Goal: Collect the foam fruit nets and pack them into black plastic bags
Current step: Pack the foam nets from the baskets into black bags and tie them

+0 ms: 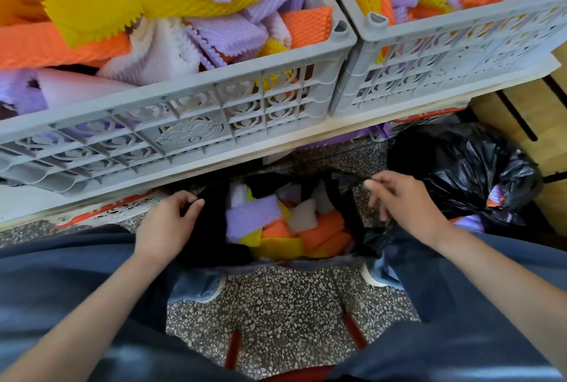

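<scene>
Pinching black bag (214, 237) rim, left hand (165, 228), right hand (405, 206), foam nets (276, 228) inside

an open black plastic bag (211, 228) sits on the floor at 6 o'clock from centre, mouth up and spread wide. purple, orange, yellow and white foam nets (254, 216) lie loosely packed inside it. a second black bag (466, 173), bulging and crumpled, stands at 3 o'clock, with purple net showing at its lower side. more loose foam nets (92, 10) lie heaped in a jumble from 10 to 2 o'clock.
</scene>
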{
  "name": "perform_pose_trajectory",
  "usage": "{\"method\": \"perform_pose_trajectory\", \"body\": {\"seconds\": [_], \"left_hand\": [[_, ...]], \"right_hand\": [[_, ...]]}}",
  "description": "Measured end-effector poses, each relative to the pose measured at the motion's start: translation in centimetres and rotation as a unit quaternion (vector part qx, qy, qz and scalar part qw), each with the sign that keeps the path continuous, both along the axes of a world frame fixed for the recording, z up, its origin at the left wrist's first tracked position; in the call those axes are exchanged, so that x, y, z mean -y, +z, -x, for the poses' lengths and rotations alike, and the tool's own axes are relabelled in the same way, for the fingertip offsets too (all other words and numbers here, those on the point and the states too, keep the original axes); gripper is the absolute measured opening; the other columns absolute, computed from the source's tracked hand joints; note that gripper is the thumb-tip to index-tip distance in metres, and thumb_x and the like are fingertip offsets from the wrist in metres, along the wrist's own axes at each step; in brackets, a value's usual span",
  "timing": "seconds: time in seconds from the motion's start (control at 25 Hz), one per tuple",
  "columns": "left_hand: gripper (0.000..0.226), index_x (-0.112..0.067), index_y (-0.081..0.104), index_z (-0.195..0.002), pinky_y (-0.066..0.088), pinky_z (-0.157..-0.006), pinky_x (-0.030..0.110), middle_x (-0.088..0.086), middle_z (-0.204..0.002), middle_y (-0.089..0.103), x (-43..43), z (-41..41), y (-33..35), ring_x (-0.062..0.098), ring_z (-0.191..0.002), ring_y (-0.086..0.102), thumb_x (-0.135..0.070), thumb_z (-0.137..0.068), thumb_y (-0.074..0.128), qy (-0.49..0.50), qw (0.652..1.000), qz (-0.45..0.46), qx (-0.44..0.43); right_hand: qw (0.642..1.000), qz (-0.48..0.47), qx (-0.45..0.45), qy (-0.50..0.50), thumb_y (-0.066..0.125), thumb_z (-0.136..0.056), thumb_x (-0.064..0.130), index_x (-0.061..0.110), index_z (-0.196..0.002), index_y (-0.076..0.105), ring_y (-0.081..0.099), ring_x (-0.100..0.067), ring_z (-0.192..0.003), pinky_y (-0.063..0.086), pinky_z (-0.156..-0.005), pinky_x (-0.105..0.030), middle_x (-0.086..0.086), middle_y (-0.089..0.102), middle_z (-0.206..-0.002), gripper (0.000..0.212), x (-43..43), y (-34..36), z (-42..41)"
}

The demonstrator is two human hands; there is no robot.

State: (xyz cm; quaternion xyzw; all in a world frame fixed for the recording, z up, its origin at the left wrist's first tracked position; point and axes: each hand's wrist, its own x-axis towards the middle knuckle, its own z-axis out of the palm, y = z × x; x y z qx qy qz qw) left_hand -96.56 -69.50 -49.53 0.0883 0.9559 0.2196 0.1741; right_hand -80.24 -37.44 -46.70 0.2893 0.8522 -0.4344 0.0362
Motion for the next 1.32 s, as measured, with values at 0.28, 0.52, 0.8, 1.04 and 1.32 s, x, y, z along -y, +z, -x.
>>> {"method": "perform_pose_trajectory", "body": {"seconds": [0.28, 0.52, 0.8, 1.04, 1.32], "left_hand": [[0.019, -0.020, 0.057, -0.084, 0.048, -0.075, 0.039, 0.016, -0.086, 0.067, -3.2, -0.7, -3.5, 0.036, -0.088, 0.063, -0.035, -0.095, 0.050, 0.047, 0.998, -0.004, 0.042], [0.030, -0.006, 0.059, -0.111, 0.039, -0.082, 0.033, 0.019, -0.110, 0.063, -5.4, -1.0, -2.5, 0.035, -0.105, 0.057, -0.030, -0.095, 0.052, 0.039, 0.994, -0.079, 0.063], [0.026, -0.017, 0.052, -0.116, 0.034, -0.093, 0.027, -0.002, -0.112, 0.048, -4.8, -0.4, 7.4, 0.016, -0.109, 0.046, -0.029, -0.094, 0.047, -0.222, 0.941, -0.176, -0.186], [0.036, -0.008, 0.053, -0.114, 0.040, -0.090, 0.044, 0.014, -0.116, 0.049, -3.4, 6.6, 14.5, 0.031, -0.111, 0.046, -0.029, -0.086, 0.045, -0.163, 0.889, -0.192, -0.383], [0.082, -0.007, 0.038, -0.140, 0.032, -0.099, 0.047, 0.016, -0.138, 0.045, -1.3, 12.9, 16.3, 0.035, -0.130, 0.038, -0.019, -0.070, 0.080, -0.103, 0.918, -0.091, -0.371]], "right_hand": [[0.969, -0.115, 0.185, -0.114, 0.043, -0.099, 0.031, 0.007, -0.100, 0.063, 0.063, -0.032, -0.079, 0.045, -0.066, -0.033, -0.009, 0.066, -0.077, 0.032, -4.2, -7.1, -1.5], [0.982, -0.133, 0.128, -0.049, 0.047, -0.098, 0.025, 0.006, -0.125, 0.045, 0.061, -0.028, -0.090, 0.045, -0.069, -0.033, -0.011, 0.062, -0.104, 0.033, -2.2, -3.8, -0.8], [0.967, -0.221, -0.041, 0.117, 0.049, -0.097, 0.026, 0.011, -0.140, 0.032, 0.033, -0.015, -0.130, 0.025, -0.102, -0.017, -0.004, 0.036, -0.137, 0.048, 1.9, 6.7, 3.2], [0.931, -0.233, -0.231, 0.161, 0.054, -0.095, 0.020, 0.011, -0.135, 0.036, 0.038, -0.020, -0.122, 0.027, -0.087, -0.015, -0.006, 0.040, -0.132, 0.046, 6.5, 14.0, 14.4], [0.910, -0.313, -0.171, 0.211, 0.068, -0.084, 0.032, 0.004, -0.144, 0.024, 0.020, -0.027, -0.141, 0.019, -0.113, -0.033, -0.014, 0.025, -0.150, 0.080, 9.0, 14.2, 25.1]]}}
